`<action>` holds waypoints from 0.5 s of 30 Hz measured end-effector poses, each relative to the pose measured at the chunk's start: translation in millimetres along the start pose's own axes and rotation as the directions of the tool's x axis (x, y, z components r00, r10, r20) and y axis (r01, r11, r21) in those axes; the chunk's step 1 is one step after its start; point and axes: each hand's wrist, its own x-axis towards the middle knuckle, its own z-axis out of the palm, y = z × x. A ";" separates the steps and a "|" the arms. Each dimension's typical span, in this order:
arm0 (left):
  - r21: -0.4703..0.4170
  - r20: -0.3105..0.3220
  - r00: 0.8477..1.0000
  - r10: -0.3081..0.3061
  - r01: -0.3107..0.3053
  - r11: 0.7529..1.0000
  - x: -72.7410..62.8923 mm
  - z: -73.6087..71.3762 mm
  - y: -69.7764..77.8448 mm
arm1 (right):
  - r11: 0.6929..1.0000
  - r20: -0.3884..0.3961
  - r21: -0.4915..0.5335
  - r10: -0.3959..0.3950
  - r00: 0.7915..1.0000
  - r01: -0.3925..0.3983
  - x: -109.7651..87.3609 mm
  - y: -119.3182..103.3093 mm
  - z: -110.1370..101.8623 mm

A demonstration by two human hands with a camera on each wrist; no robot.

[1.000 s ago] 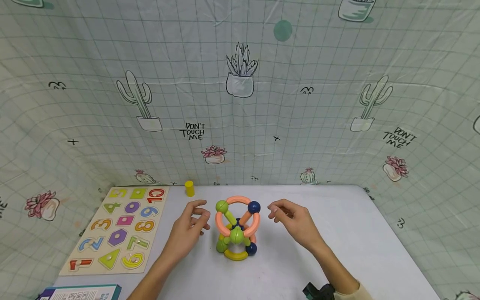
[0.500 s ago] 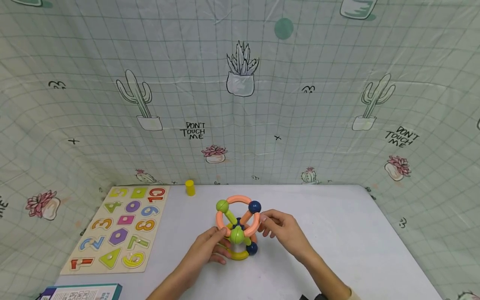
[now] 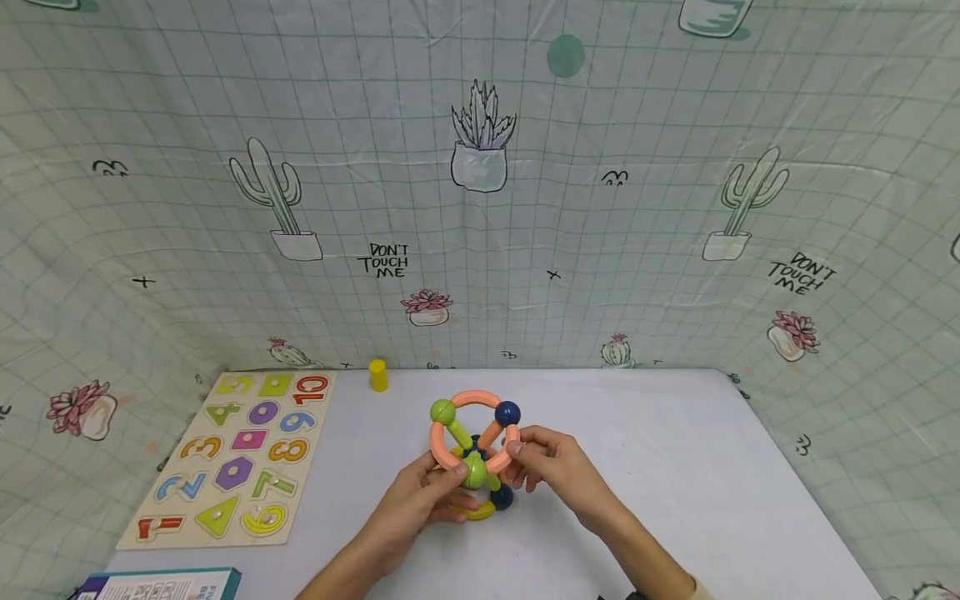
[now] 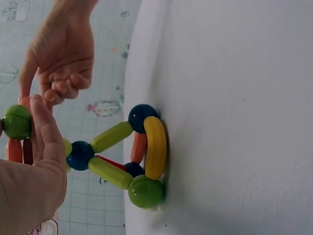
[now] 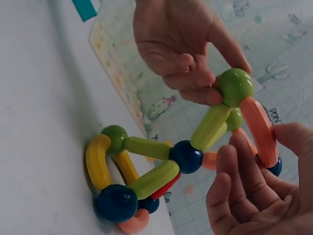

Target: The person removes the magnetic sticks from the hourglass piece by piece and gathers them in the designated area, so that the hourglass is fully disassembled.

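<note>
A ball-and-stick building toy [image 3: 459, 436] stands on the table, narrow at its central dark blue ball [image 5: 186, 156] and wider at top and bottom. Its top ring has salmon curved sticks, two green balls and a dark blue ball [image 3: 507, 414]. A yellow curved stick [image 4: 156, 148] lies along the base. My left hand [image 3: 408, 504] pinches the front green ball [image 5: 234, 87] of the top ring, thumb above and fingers below. From the other side my right hand [image 3: 558, 471] holds the right salmon curved stick [image 5: 259, 132] between thumb and fingers. Fingers cover part of the lower frame in the head view.
A wooden number puzzle board [image 3: 300, 492] lies at the left of the white table [image 3: 675, 467]. Behind it, near the back edge, stands a small yellow cylinder [image 3: 378, 376]. A box [image 3: 165, 583] sits at the front left. Printed cloth [image 3: 480, 250] encloses the back and sides.
Both hands came inward from either side of the toy. The left took hold of the front green ball, the right of the right salmon stick. The toy stayed about where it was.
</note>
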 end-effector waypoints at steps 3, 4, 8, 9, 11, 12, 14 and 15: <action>-0.036 0.014 1.000 0.004 -0.003 0.999 0.2 1.1 -0.7 | 0.999 0.024 0.046 0.008 1.000 -0.009 -0.8 0.0 2.5; -0.045 0.020 1.000 0.007 -0.006 0.999 0.5 1.6 -0.8 | 0.998 0.029 0.056 0.010 1.000 -0.012 -1.1 0.1 3.4; -0.068 0.027 1.000 0.012 -0.010 0.998 1.1 3.5 -1.2 | 0.993 0.039 0.107 0.038 0.998 -0.042 -2.8 -1.6 7.1; -0.068 0.025 1.000 0.015 -0.013 0.998 1.2 3.7 -1.2 | 0.991 0.039 0.119 0.047 0.998 -0.052 -3.2 -2.4 7.8; -0.062 0.018 1.000 0.022 -0.021 0.998 0.6 4.2 -1.3 | 0.988 0.031 0.140 0.067 0.997 -0.070 -3.8 -4.1 9.2; -0.057 0.010 1.000 0.025 -0.024 0.998 0.2 4.7 -1.3 | 0.986 0.025 0.147 0.077 0.997 -0.080 -4.2 -5.0 9.8; -0.045 -0.011 0.999 0.034 -0.034 0.998 -0.6 5.9 -2.1 | 0.981 0.009 0.164 0.099 0.995 -0.099 -5.1 -7.2 11.1; -0.039 -0.024 0.999 0.040 -0.041 0.998 -1.1 6.8 -2.5 | 0.979 -0.001 0.172 0.108 0.994 -0.106 -5.6 -8.3 11.9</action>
